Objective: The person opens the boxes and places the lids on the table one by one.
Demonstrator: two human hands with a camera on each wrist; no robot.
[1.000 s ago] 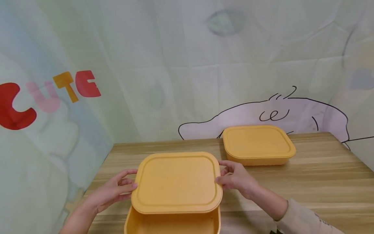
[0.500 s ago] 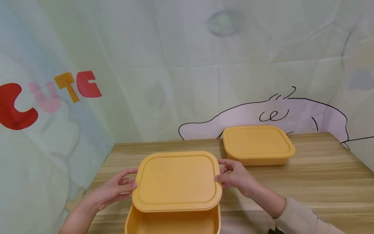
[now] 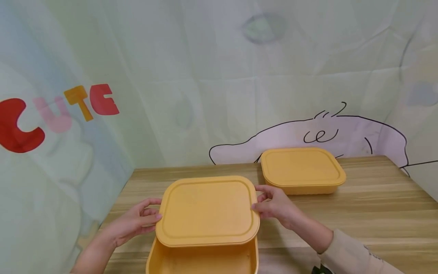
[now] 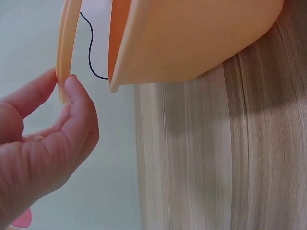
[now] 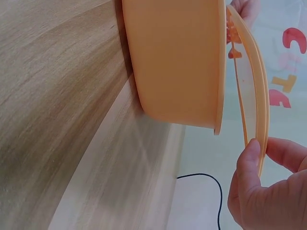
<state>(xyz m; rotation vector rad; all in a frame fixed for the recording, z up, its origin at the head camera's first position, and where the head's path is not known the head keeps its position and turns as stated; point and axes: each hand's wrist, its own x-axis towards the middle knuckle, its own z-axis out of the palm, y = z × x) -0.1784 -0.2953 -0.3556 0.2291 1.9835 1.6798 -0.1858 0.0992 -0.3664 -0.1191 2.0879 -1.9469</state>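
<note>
Both hands hold a yellow rectangular lid (image 3: 208, 211) with rounded corners by its two short sides. My left hand (image 3: 135, 220) pinches the left edge between thumb and fingers, and my right hand (image 3: 278, 207) pinches the right edge the same way. Under the lid stands a yellow box (image 3: 202, 260); the front of its inside shows, while its back part is hidden. Both wrist views show a gap between the lid (image 4: 67, 43) and the rim of the box (image 5: 177, 62), so the lid is raised above it.
A second yellow box (image 3: 302, 171) with its lid on stands at the back right of the wooden table (image 3: 376, 213). A printed curtain (image 3: 191, 76) hangs behind the table and along its left side. A small dark object (image 3: 321, 269) shows under the right sleeve.
Both hands have shifted the lid very slightly away from the body, so a little more of the box's inside shows. The grip is the same, and the second box has stayed put.
</note>
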